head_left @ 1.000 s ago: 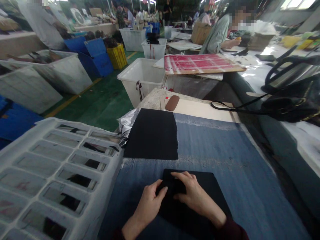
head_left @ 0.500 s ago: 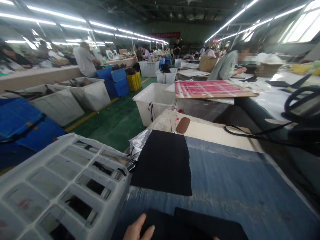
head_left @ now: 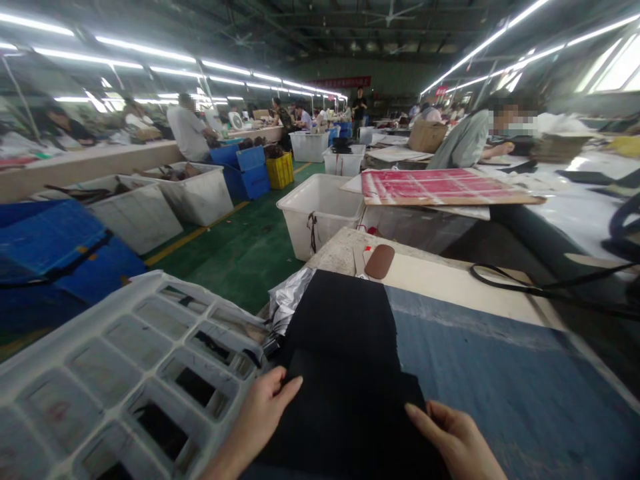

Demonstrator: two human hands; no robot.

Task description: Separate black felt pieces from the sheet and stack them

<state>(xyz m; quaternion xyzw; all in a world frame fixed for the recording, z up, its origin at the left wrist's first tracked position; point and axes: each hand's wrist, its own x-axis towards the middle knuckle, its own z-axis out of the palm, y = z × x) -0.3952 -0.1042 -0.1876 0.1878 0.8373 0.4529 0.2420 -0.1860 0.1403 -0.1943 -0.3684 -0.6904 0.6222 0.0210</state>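
Note:
A black flat piece (head_left: 350, 420) lies in front of me, its far edge overlapping a larger black cloth (head_left: 345, 313) on the blue mat (head_left: 480, 373). My left hand (head_left: 263, 417) grips the piece's left edge, thumb on top. At the right edge my right hand (head_left: 457, 443) holds the piece, fingers curled on it. Both hands show only partly at the bottom of the view.
A white slotted crate (head_left: 115, 373) stands at my left. A brown oval piece (head_left: 379, 261) lies on the pale board beyond the cloth. A black cord (head_left: 540, 290) runs at right. White bins (head_left: 320, 210), blue crates and several seated people fill the hall.
My view has tilted up. My hands have carried the black piece forward, so it now overlaps the larger black cloth; before, it lay nearer me on the blue mat.

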